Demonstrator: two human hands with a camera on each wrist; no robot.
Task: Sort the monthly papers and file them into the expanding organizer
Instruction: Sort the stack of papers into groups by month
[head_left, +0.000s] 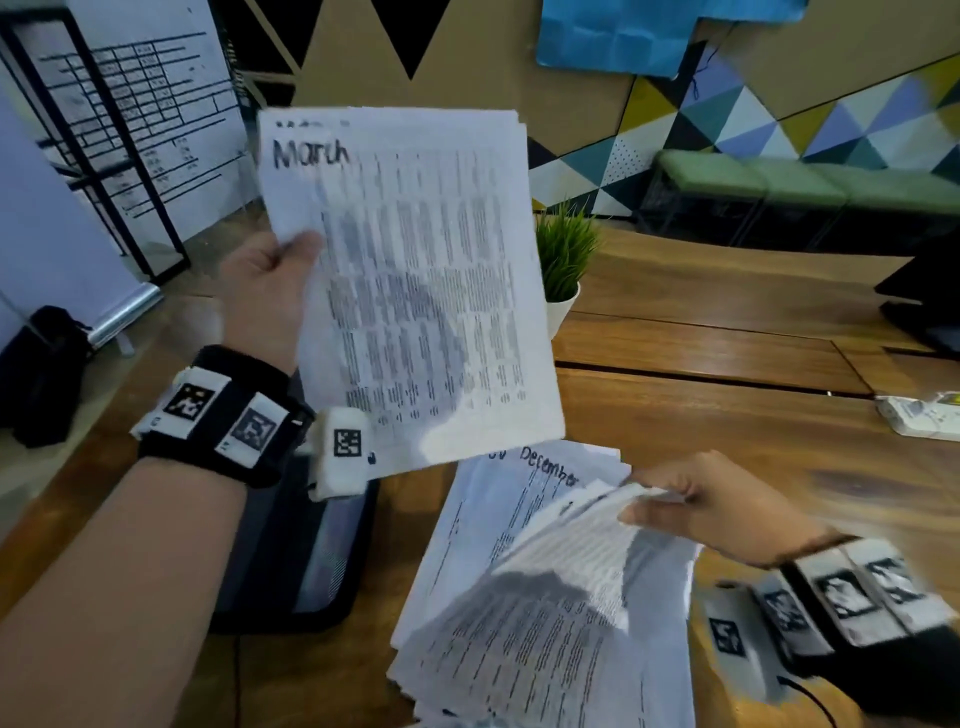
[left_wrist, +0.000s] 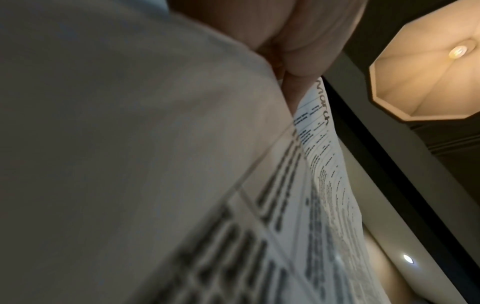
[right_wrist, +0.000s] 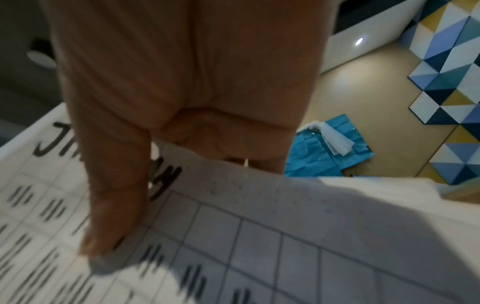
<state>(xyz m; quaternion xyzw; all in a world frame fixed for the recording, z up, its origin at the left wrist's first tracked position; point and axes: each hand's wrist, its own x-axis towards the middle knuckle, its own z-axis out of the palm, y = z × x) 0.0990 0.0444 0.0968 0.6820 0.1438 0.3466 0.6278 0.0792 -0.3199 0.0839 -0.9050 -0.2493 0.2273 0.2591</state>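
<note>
Up above the wooden table (head_left: 727, 415), the March papers (head_left: 415, 280) are being held in the air by the left hand (head_left: 270, 296), whose thumb and fingers are pinching their left edge. Lower down, the right hand (head_left: 696, 506) is pinching the top corner of some sheets in the paper pile (head_left: 524, 597), which is lying on the table. One page there is saying December. Left of the pile, the dark organizer (head_left: 311, 561) is sitting. Behind, a little green plant (head_left: 563, 260) is standing in a white pot.
</note>
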